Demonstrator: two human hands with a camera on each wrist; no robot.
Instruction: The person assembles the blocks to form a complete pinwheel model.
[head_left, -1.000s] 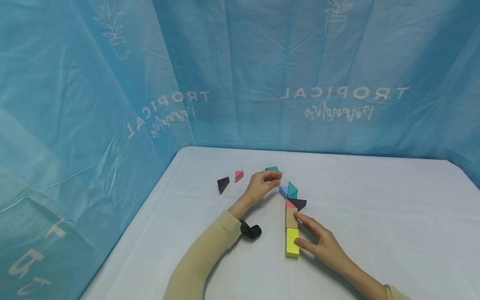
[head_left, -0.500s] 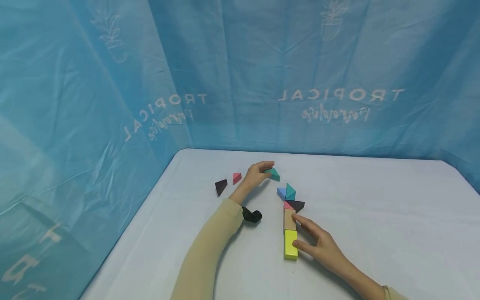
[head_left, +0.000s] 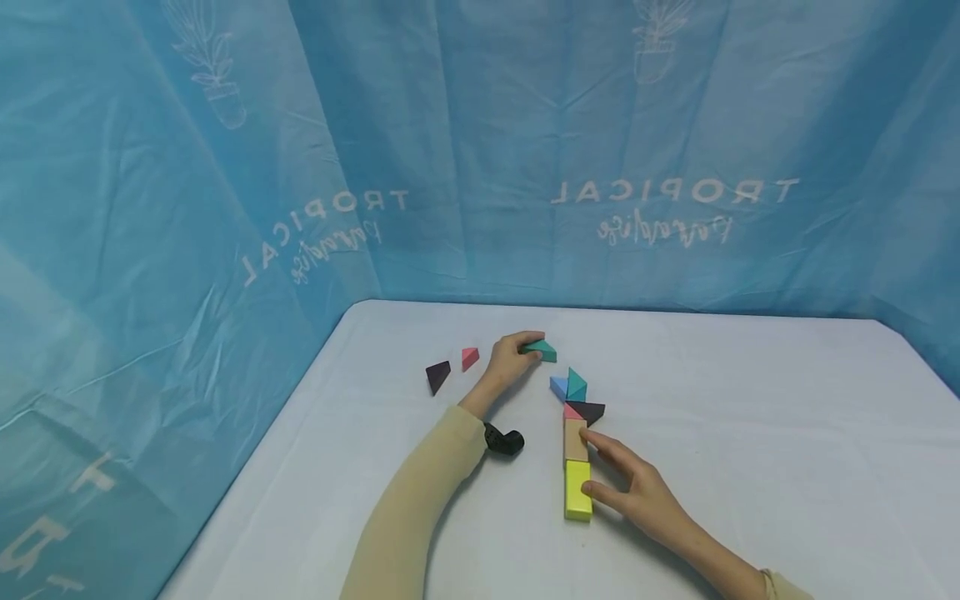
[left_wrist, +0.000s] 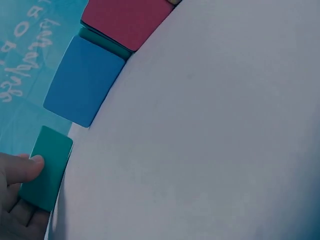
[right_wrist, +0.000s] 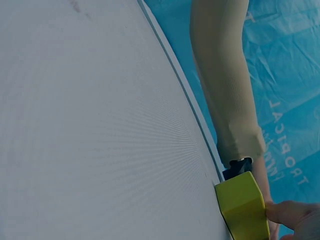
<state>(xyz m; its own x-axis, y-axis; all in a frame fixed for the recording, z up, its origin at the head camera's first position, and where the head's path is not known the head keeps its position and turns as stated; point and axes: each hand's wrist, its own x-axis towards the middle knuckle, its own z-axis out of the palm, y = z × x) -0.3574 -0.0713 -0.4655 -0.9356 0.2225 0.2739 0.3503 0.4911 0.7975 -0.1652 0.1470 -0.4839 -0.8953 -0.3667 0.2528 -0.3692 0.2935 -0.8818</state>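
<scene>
At the far side of the table, my left hand (head_left: 507,360) pinches a teal triangular block (head_left: 547,352). In the left wrist view the thumb lies on the face of that teal block (left_wrist: 54,172), with fingers behind it. My right hand (head_left: 651,500) rests beside a row of blocks, thumb touching the yellow block (head_left: 577,502) and a fingertip at the tan block (head_left: 574,443). Beyond these sit a small pink triangle (head_left: 571,412), a black triangular block (head_left: 591,411), a blue triangle (head_left: 558,387) and another teal triangle (head_left: 576,386), joined in line.
Left of my left hand lie a loose pink block (head_left: 469,357) and a loose black block (head_left: 438,377). A black camera mount (head_left: 504,441) sits at the left wrist. Blue printed curtains (head_left: 480,150) stand behind and beside the white table (head_left: 750,433).
My left hand has reached to the teal block at the back and now grips it; a second ago it hovered nearer, fingers not around it. The right hand has stayed by the row.
</scene>
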